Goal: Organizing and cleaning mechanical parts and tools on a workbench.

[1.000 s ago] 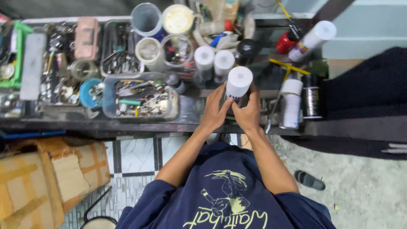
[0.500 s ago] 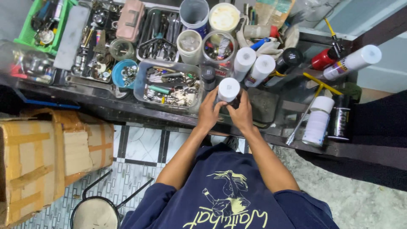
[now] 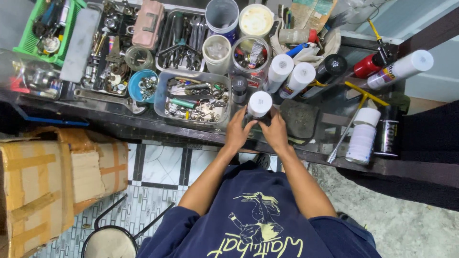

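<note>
A spray can with a white cap [image 3: 259, 103] stands upright on the dark workbench [image 3: 330, 153] near its front edge. My left hand [image 3: 237, 129] wraps its left side and my right hand [image 3: 276, 129] grips its right side, both closed around the can's body. Only the cap and a bit of the can show above my fingers. Right behind it stand two more white-capped cans [image 3: 290, 75] and a black-capped one [image 3: 330, 67].
A clear plastic tub of small tools and screws [image 3: 193, 99] sits just left of my hands. Trays of tools [image 3: 181, 40], cups and jars fill the bench behind. A white bottle [image 3: 362, 135] and dark can [image 3: 388, 136] stand at right. A cardboard box [image 3: 52, 177] rests on the tiled floor.
The view has shifted so the bench sits slightly differently in frame. Both hands stay closed on the white-capped can, which remains upright at the bench's front.
</note>
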